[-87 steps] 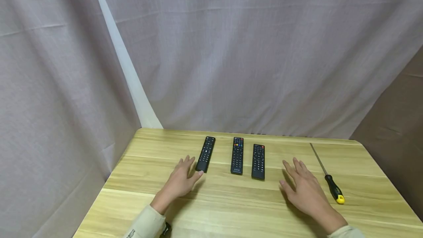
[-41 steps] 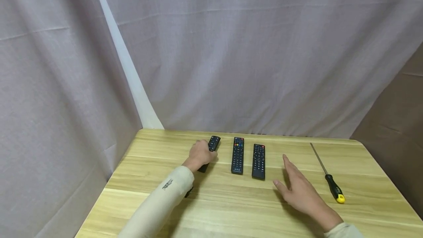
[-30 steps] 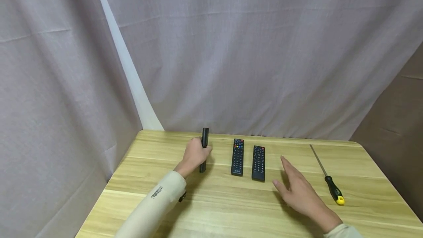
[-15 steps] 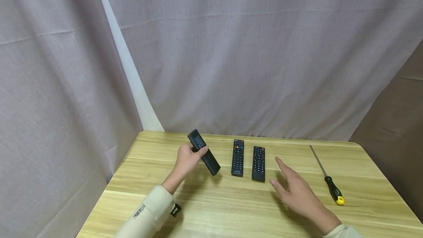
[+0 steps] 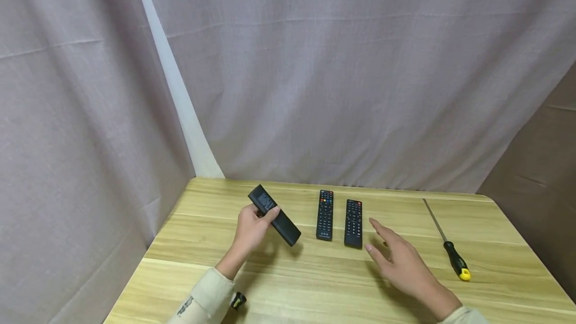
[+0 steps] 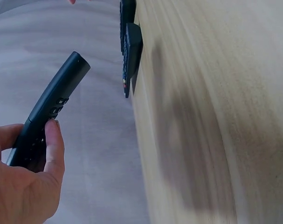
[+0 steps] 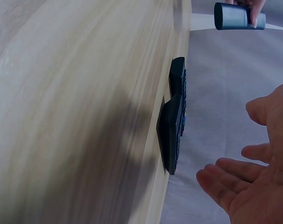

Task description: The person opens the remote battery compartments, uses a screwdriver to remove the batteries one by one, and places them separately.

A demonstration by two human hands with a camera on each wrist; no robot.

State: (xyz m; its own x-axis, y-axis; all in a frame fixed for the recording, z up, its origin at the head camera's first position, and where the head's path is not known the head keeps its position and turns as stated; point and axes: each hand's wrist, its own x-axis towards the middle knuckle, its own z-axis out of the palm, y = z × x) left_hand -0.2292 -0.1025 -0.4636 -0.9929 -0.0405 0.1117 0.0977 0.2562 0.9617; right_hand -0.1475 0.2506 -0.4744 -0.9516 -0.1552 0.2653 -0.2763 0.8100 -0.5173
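My left hand point(image 5: 250, 226) grips a black remote control point(image 5: 284, 225) between thumb and fingers, above the table. Its plain back with a printed label faces up in the head view; in the left wrist view some buttons of this remote point(image 6: 57, 108) show on the other side. Two more black remotes lie button side up: one with coloured keys point(image 5: 325, 215) in the middle and a shorter one point(image 5: 353, 223) to its right. My right hand point(image 5: 402, 261) holds nothing. Its thumb and fingers are spread just right of the shorter remote.
A screwdriver point(image 5: 456, 259) with a black and yellow handle lies at the right of the wooden table point(image 5: 306, 284). Grey curtains point(image 5: 315, 89) hang close behind the table's far edge and at both sides.
My left hand has taken hold of the leftmost remote, lifted it and turned its back upward, then drawn it slightly nearer. My right hand has shifted a little left towards the shorter remote.
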